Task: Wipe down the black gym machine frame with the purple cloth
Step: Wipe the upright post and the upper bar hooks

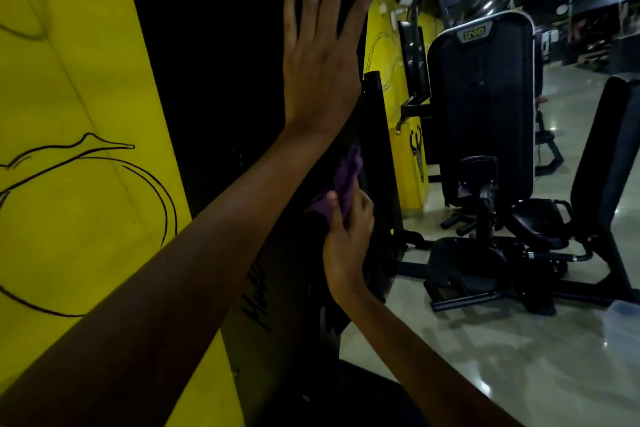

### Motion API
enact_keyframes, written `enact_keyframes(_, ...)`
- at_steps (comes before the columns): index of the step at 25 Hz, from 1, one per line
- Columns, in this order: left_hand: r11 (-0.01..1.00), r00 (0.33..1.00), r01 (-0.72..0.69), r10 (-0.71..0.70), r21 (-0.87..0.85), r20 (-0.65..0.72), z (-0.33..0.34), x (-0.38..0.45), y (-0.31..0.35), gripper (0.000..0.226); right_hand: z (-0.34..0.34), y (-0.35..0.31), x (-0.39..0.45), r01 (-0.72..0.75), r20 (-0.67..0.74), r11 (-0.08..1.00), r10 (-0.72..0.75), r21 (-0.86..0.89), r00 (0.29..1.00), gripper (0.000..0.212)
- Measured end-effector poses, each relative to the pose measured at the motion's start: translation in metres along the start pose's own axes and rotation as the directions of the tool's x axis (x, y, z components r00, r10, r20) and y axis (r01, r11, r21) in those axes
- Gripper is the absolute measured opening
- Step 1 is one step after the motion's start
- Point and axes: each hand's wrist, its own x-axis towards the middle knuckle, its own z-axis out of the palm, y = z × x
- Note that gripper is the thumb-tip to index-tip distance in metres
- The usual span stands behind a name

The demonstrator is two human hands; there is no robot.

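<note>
The black gym machine frame [375,156] rises upright in front of me, dark against the yellow wall. My left hand [318,59] lies flat on its upper part, fingers straight and spread, pointing up. Lower down, my right hand [348,236] grips the bunched purple cloth [346,180] and holds it against the frame. Part of the cloth is tucked under my fingers.
A yellow wall [76,114] with black line drawings fills the left. To the right stand a black padded machine [481,107] with a seat and a second black backrest [609,163]. Shiny pale floor [502,357] stretches right and forward.
</note>
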Motion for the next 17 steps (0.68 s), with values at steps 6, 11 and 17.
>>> enact_keyframes(6, 0.998, 0.992, -0.043, 0.049, -0.049, 0.114, -0.014, -0.032, 0.005, 0.051, -0.004, 0.046, 0.018, -0.387, 0.015, 0.909, 0.389, 0.155, 0.921, 0.048)
enact_keyframes(11, 0.999, 0.994, -0.002, 0.006, -0.041, 0.106, -0.014, -0.031, 0.006, 0.050, -0.003, 0.026, 0.006, -0.016, -0.009, 1.000, 0.017, 0.023, 1.000, 0.078)
enact_keyframes(17, 0.996, 0.989, -0.028, 0.039, -0.082, 0.141, -0.017, -0.031, 0.006, 0.038, -0.011, 0.092, 0.002, -0.410, -0.034, 0.912, 0.409, -0.023, 0.912, 0.075)
